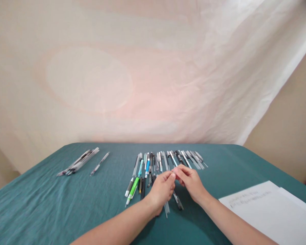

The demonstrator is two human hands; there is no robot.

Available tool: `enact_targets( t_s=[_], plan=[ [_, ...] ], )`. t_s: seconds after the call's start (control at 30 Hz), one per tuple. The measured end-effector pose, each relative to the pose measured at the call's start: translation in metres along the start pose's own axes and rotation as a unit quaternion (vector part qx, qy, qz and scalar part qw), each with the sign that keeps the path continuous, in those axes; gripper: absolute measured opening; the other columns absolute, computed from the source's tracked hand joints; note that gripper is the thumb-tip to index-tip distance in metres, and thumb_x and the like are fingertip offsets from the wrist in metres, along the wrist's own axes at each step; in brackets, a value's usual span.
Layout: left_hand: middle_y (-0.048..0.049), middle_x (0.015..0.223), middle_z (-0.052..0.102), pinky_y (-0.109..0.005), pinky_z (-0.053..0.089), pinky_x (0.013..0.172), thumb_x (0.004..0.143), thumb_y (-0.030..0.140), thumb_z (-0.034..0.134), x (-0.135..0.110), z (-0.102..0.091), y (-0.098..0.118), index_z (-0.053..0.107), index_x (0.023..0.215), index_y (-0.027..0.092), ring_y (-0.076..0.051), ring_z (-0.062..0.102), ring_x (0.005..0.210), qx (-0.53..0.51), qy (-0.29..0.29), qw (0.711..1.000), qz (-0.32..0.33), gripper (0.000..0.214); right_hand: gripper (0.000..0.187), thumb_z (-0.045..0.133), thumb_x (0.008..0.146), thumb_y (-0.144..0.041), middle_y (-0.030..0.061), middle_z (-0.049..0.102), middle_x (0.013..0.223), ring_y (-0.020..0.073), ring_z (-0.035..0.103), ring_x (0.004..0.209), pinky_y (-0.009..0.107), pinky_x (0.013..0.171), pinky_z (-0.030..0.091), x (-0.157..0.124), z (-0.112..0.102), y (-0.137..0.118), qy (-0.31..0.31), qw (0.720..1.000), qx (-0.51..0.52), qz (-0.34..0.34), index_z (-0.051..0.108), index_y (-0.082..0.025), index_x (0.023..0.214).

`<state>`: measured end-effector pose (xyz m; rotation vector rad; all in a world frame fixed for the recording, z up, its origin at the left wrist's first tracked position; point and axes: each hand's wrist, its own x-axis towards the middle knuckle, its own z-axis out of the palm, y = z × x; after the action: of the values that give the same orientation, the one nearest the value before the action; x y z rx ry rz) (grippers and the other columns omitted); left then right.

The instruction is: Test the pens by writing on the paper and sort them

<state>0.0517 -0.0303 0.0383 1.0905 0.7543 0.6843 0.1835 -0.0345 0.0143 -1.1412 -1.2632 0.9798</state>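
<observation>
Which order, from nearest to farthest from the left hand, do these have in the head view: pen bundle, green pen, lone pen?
1. Green pen: just left of the left hand.
2. Lone pen: farther left, apart from the others.
3. Pen bundle: leftmost.

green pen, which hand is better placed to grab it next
Probably the left hand: it is nearer the green pen, while the right hand would have to reach past it.

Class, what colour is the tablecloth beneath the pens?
The tablecloth beneath the pens is dark bluish green, as the head view shows.
</observation>
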Motion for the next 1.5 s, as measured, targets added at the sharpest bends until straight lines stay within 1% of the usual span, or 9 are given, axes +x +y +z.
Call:
enact_targets(
  t_s=[0.17, 0.4, 0.7, 0.87, 1.07, 1.17, 1.33, 1.4, 1.5],
  plan=[
    [0.0111, 0.047, 0.024, -0.016, 0.009, 0.035, 0.079, 0.045, 0.044, 0.001, 0.0, -0.001, 0.043, 0.077, 0.019, -0.002, 0.015, 0.037, 0.024, 0.009, 1.0, -0.01, 0.026, 0.031, 0.055, 0.076, -0.042, -0.0049, 0.038, 0.056, 0.0067, 0.034, 0.047, 0.019, 0.042, 0.026, -0.002, 0.002, 0.001, 0.018, 1.0, -0.006, -0.016, 0.053, -0.016, 0.059],
    [0.0114, 0.045, 0.025, -0.016, 0.009, 0.034, 0.08, 0.045, 0.044, 0.002, -0.001, 0.0, 0.042, 0.077, 0.02, -0.003, 0.016, 0.035, 0.039, 0.012, 0.999, -0.023, 0.026, 0.031, 0.054, 0.077, -0.039, -0.0055, 0.034, 0.055, 0.0071, 0.031, 0.047, 0.02, 0.043, 0.025, -0.002, 0.002, 0.002, 0.015, 1.0, 0.006, -0.007, 0.047, -0.017, 0.056],
    [0.0118, 0.044, 0.024, -0.017, 0.007, 0.035, 0.077, 0.053, 0.044, 0.004, -0.003, -0.001, 0.043, 0.077, 0.021, -0.003, 0.014, 0.034, 0.057, 0.001, 0.998, -0.036, 0.033, 0.032, 0.056, 0.076, -0.038, -0.0051, 0.034, 0.057, 0.0074, 0.031, 0.05, 0.021, 0.044, 0.025, -0.001, 0.004, 0.007, 0.039, 0.999, 0.013, -0.014, 0.047, -0.016, 0.054],
    [0.0112, 0.045, 0.026, -0.017, 0.008, 0.034, 0.077, 0.053, 0.043, 0.004, -0.004, 0.001, 0.043, 0.076, 0.021, -0.003, 0.015, 0.033, 0.065, -0.002, 0.997, -0.035, 0.032, 0.033, 0.056, 0.077, -0.036, -0.0052, 0.033, 0.057, 0.0073, 0.03, 0.051, 0.021, 0.045, 0.024, -0.002, 0.004, 0.009, 0.047, 0.998, 0.021, -0.02, 0.046, -0.016, 0.053],
    [0.011, 0.044, 0.025, -0.018, 0.007, 0.033, 0.078, 0.052, 0.042, 0.003, -0.004, 0.001, 0.042, 0.074, 0.021, -0.004, 0.015, 0.033, 0.075, 0.004, 0.996, -0.038, 0.031, 0.03, 0.056, 0.077, -0.036, -0.0042, 0.037, 0.059, 0.0078, 0.032, 0.053, 0.021, 0.047, 0.025, -0.003, 0.005, 0.01, 0.06, 0.998, 0.02, -0.023, 0.051, -0.015, 0.056],
    [0.011, 0.043, 0.026, -0.018, 0.008, 0.033, 0.077, 0.054, 0.043, 0.002, -0.002, 0.0, 0.043, 0.075, 0.021, -0.004, 0.016, 0.032, 0.08, 0.007, 0.996, -0.04, 0.033, 0.029, 0.058, 0.075, -0.038, -0.004, 0.039, 0.06, 0.0078, 0.032, 0.053, 0.02, 0.047, 0.026, -0.002, 0.006, 0.011, 0.069, 0.997, 0.038, -0.007, 0.053, -0.015, 0.058],
    [0.0106, 0.043, 0.027, -0.019, 0.009, 0.034, 0.077, 0.057, 0.042, -0.002, 0.003, 0.0, 0.045, 0.074, 0.02, -0.004, 0.018, 0.033, 0.084, -0.005, 0.996, -0.032, 0.037, 0.034, 0.058, 0.073, -0.044, -0.0033, 0.043, 0.056, 0.0078, 0.034, 0.05, 0.019, 0.044, 0.025, 0.001, 0.005, 0.008, 0.079, 0.991, 0.1, 0.05, 0.051, -0.015, 0.056],
    [0.0105, 0.044, 0.026, -0.019, 0.009, 0.035, 0.077, 0.056, 0.042, -0.002, 0.003, 0.001, 0.047, 0.075, 0.019, -0.003, 0.016, 0.034, 0.078, -0.011, 0.997, -0.02, 0.037, 0.032, 0.058, 0.073, -0.046, -0.0028, 0.045, 0.056, 0.0077, 0.036, 0.049, 0.019, 0.043, 0.026, 0.004, 0.003, 0.006, 0.073, 0.989, 0.115, 0.063, 0.056, -0.015, 0.063],
    [0.0103, 0.047, 0.027, -0.019, 0.01, 0.036, 0.077, 0.054, 0.043, 0.001, -0.003, 0.003, 0.048, 0.082, 0.018, -0.003, 0.017, 0.036, 0.058, -0.011, 0.998, -0.01, 0.036, 0.033, 0.057, 0.073, -0.048, -0.0021, 0.049, 0.057, 0.0081, 0.038, 0.048, 0.019, 0.042, 0.029, 0.01, -0.004, 0.007, 0.065, 0.989, 0.115, 0.066, 0.059, -0.015, 0.073]
  ],
)
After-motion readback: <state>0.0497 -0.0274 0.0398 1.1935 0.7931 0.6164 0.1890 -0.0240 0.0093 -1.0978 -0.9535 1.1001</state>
